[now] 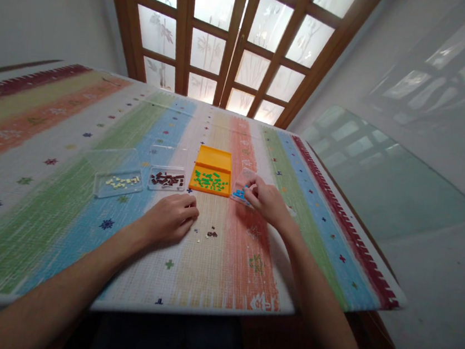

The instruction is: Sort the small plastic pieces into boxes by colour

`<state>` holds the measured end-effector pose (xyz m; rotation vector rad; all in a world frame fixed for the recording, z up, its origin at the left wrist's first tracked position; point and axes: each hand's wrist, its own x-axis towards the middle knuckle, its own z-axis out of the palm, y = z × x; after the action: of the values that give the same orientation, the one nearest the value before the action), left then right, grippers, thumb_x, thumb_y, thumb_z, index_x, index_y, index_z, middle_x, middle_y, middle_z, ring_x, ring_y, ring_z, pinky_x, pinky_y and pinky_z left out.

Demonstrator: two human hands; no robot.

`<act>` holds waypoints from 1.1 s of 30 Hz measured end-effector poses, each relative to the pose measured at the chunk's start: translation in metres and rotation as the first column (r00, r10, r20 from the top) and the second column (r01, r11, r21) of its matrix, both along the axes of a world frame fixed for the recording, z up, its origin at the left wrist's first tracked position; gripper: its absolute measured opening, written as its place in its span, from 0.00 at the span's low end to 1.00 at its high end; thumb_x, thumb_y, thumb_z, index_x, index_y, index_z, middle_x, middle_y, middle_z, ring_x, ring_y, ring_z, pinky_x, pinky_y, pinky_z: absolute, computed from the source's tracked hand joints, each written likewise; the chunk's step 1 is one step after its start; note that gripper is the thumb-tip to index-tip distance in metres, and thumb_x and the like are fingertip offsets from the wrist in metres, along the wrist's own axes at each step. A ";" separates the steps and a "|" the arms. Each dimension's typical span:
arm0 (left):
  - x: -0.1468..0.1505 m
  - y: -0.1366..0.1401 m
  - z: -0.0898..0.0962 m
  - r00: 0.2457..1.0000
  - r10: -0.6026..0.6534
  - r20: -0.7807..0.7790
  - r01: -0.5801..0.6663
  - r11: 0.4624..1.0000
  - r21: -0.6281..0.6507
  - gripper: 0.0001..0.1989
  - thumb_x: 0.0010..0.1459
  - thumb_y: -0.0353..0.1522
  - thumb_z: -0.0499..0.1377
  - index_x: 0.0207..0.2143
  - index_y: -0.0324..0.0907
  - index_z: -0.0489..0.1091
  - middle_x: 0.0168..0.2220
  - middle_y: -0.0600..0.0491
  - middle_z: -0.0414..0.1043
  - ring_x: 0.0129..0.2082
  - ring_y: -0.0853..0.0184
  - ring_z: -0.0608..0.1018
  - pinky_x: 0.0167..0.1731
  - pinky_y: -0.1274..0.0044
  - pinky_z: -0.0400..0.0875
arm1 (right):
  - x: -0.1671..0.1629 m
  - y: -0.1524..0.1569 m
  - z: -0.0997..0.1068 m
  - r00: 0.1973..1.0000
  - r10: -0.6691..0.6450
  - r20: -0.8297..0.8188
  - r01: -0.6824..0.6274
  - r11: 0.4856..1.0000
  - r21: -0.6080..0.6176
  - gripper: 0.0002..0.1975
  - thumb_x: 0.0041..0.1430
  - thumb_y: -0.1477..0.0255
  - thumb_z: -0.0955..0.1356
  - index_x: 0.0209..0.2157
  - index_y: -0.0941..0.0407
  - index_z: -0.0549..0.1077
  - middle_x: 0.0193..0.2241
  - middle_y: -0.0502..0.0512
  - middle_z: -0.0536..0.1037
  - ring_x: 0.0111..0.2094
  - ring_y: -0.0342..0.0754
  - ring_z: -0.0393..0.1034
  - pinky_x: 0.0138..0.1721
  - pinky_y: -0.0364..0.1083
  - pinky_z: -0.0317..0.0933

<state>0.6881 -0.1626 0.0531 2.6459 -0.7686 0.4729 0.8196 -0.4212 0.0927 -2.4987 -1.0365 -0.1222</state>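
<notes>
My left hand (pixel 171 218) rests knuckles-up on the striped tablecloth (pixel 35 213), fingers curled loosely, holding nothing that I can see. A few tiny dark and pale pieces (pixel 210 233) lie loose just to its right. My right hand (pixel 266 199) reaches over a clear box of blue pieces (pixel 239 193), its fingertips pinched at the box's edge; whether a piece is between them I cannot tell. Left of that box sits an orange box with green pieces (pixel 211 172), then a clear box of dark brown pieces (pixel 167 178), then a clear box of pale yellow pieces (pixel 119 182).
The table's right edge (pixel 352 233) runs diagonally beside a white wall. A wooden-framed frosted glass door (pixel 240 35) stands behind the table. The clear boxes have open lids standing behind them.
</notes>
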 end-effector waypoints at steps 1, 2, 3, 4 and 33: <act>0.000 0.000 0.000 1.000 -0.001 0.000 0.001 1.000 0.001 0.12 0.64 0.26 0.52 0.28 0.41 0.70 0.32 0.49 0.70 0.31 0.65 0.71 0.34 0.71 0.66 | 0.007 -0.002 0.001 0.999 -0.040 0.004 0.040 0.999 -0.032 0.08 0.68 0.69 0.64 0.44 0.57 0.70 0.26 0.51 0.76 0.26 0.47 0.68 0.31 0.44 0.54; 0.000 0.000 0.000 1.000 0.000 0.002 0.000 1.000 0.001 0.12 0.64 0.26 0.52 0.28 0.41 0.70 0.32 0.49 0.70 0.31 0.65 0.71 0.34 0.71 0.66 | 0.013 -0.003 0.001 0.998 -0.064 0.010 0.065 0.995 -0.071 0.07 0.68 0.69 0.64 0.44 0.56 0.71 0.27 0.51 0.77 0.27 0.47 0.69 0.32 0.44 0.54; 0.000 0.001 0.000 1.000 -0.002 0.001 0.002 1.000 0.001 0.12 0.63 0.25 0.52 0.28 0.41 0.70 0.32 0.49 0.70 0.31 0.64 0.71 0.34 0.71 0.65 | 0.018 -0.003 0.001 0.997 -0.073 0.021 0.075 0.991 -0.110 0.07 0.68 0.70 0.64 0.43 0.56 0.71 0.28 0.52 0.78 0.28 0.48 0.71 0.32 0.44 0.54; 0.000 0.001 0.001 1.000 -0.003 0.002 0.003 1.000 0.001 0.12 0.63 0.25 0.52 0.28 0.41 0.70 0.32 0.49 0.70 0.32 0.64 0.71 0.34 0.71 0.65 | 0.021 -0.002 0.000 0.996 -0.076 0.037 0.080 0.986 -0.149 0.07 0.68 0.69 0.64 0.43 0.56 0.72 0.29 0.53 0.79 0.30 0.48 0.72 0.32 0.44 0.54; 0.003 0.004 -0.006 1.000 -0.015 0.020 0.014 0.998 0.056 0.11 0.63 0.26 0.53 0.29 0.41 0.70 0.32 0.48 0.70 0.32 0.64 0.69 0.35 0.71 0.65 | 0.028 0.020 -0.011 0.971 -0.205 0.123 0.236 0.906 -0.352 0.12 0.68 0.73 0.66 0.45 0.55 0.83 0.41 0.61 0.84 0.42 0.54 0.78 0.37 0.45 0.64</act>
<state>0.6910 -0.1581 0.0469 2.6891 -0.8183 0.4813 0.8480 -0.4012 0.0812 -2.9711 -0.8672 -0.1096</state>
